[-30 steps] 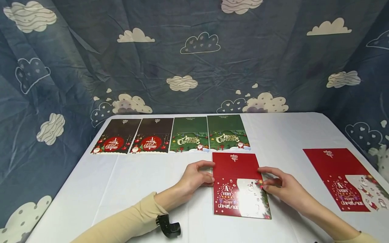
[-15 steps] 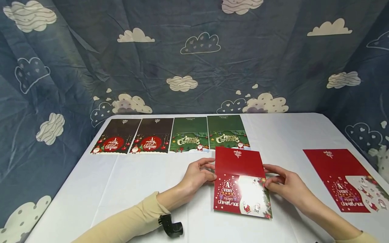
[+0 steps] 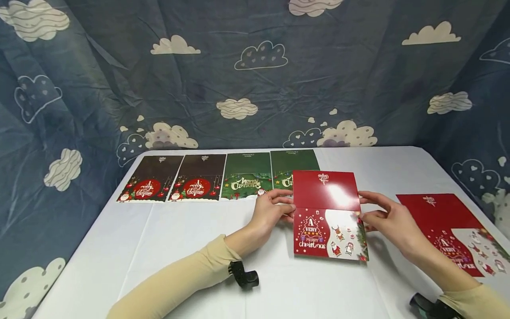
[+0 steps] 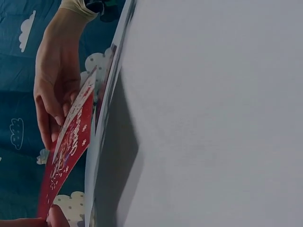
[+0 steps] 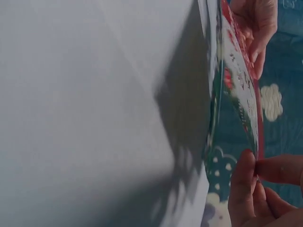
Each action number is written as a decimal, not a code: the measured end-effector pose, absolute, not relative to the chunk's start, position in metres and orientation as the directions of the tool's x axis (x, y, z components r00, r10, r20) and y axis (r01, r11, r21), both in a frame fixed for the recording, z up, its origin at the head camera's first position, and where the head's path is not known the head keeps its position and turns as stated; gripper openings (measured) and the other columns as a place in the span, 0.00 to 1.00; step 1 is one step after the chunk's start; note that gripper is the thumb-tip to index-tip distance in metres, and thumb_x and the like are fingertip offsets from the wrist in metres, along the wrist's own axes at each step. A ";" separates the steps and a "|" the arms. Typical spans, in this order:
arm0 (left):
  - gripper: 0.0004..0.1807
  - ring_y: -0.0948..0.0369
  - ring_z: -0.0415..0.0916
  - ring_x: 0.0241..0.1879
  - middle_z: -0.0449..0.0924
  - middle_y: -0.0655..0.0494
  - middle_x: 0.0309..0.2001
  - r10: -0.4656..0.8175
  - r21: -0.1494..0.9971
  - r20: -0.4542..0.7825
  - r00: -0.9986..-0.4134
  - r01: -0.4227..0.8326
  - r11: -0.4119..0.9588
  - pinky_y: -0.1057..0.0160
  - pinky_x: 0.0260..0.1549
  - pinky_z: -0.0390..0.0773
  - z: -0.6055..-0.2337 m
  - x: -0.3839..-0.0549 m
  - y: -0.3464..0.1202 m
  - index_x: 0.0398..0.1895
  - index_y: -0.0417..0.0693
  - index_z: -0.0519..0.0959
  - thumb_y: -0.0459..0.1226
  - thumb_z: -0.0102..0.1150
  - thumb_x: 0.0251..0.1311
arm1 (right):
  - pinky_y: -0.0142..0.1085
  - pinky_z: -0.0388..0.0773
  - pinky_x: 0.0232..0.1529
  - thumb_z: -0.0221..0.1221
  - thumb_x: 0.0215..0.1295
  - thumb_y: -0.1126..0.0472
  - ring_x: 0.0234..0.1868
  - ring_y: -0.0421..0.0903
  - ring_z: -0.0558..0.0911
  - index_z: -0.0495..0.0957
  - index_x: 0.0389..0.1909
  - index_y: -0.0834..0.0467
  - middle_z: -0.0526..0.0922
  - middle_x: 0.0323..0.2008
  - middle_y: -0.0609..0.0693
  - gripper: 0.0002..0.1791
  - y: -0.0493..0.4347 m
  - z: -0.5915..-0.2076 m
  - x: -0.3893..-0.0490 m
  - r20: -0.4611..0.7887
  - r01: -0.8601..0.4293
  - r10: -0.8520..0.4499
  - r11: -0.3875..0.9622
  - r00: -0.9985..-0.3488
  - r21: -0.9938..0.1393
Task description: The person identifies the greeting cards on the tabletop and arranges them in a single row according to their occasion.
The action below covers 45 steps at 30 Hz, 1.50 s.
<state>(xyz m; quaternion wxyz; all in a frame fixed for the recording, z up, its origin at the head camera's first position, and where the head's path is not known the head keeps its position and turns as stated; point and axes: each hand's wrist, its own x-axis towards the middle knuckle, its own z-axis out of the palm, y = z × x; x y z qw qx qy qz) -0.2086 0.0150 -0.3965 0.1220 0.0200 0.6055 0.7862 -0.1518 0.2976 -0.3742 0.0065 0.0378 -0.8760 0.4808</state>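
A red Christmas card [image 3: 324, 195], opened out with its printed side up, is held above the table between both hands. My left hand [image 3: 267, 217] pinches its left edge near the fold, and my right hand [image 3: 392, 219] pinches the right edge at about the same height. In the right wrist view, the thumb and index finger [image 5: 279, 169] grip the card's edge [image 5: 244, 94]. From the left wrist view the card [image 4: 68, 151] appears tilted and apart from the tabletop, casting a shadow. Its upper part covers some of the rightmost green card [image 3: 292, 161].
Along the back lie two dark cards [image 3: 157, 170] [image 3: 203, 170] and a green card [image 3: 248, 166] in a row with the rightmost green one. A second red card [image 3: 438, 212] lies at the right, partly behind my right forearm. White cloth [image 3: 191, 226] covers the table; a cloud-patterned curtain [image 3: 263, 88] hangs behind.
The red card has risen off the table and moved away from me and slightly right, carried by both hands. It now overlaps the rightmost green card in view.
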 end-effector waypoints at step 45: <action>0.28 0.43 0.73 0.56 0.73 0.35 0.59 0.240 0.966 -0.124 -0.963 -0.173 -0.194 0.48 0.54 0.77 -0.401 -0.326 0.130 0.68 0.30 0.65 0.18 0.37 0.63 | 0.26 0.80 0.40 0.53 0.74 0.57 0.53 0.55 0.74 0.62 0.71 0.67 0.66 0.65 0.70 0.30 0.399 -0.389 -0.321 -0.165 0.221 0.148 0.575 -0.975 -0.788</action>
